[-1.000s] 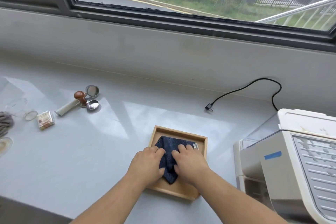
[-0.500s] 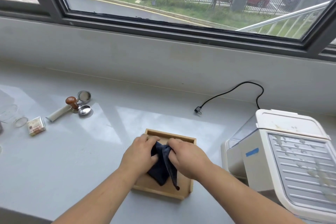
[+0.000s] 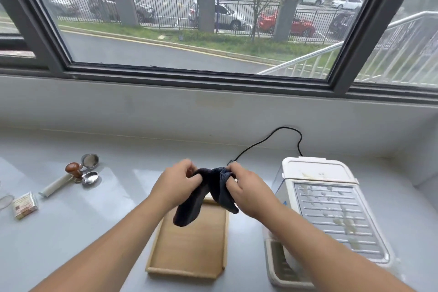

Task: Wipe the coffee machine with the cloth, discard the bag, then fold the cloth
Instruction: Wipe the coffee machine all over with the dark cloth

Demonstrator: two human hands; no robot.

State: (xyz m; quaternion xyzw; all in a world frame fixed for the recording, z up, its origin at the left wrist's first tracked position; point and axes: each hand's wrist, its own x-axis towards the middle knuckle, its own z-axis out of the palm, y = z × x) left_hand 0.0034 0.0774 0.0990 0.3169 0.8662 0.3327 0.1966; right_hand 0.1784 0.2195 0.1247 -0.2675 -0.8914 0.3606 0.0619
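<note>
While both of my hands are raised above the counter point(image 3: 71, 232), I count one dark cloth point(image 3: 206, 194) between them, lifted clear of the one wooden tray point(image 3: 189, 244) that sits directly below. My left hand point(image 3: 175, 185) has its fingers curled and pinched onto the cloth's left upper edge; my right hand point(image 3: 246, 187) is likewise closed, thumb and fingers gripping the right upper edge. From those two grips the cloth hangs in two drooping folds, its lower ends dangling over the far part of the tray without touching it, as far as I can tell.

To the right of the tray stands one white coffee machine point(image 3: 327, 208), its slotted top spotted with stains, and one black cable point(image 3: 272, 140) loops along the counter behind it. On the left side of the counter I count one brown-knobbed tamper point(image 3: 74, 170), two small round metal pieces point(image 3: 90, 168) just beside it, one white tube point(image 3: 55, 185) and one small box point(image 3: 25, 205), all well apart from my hands.
</note>
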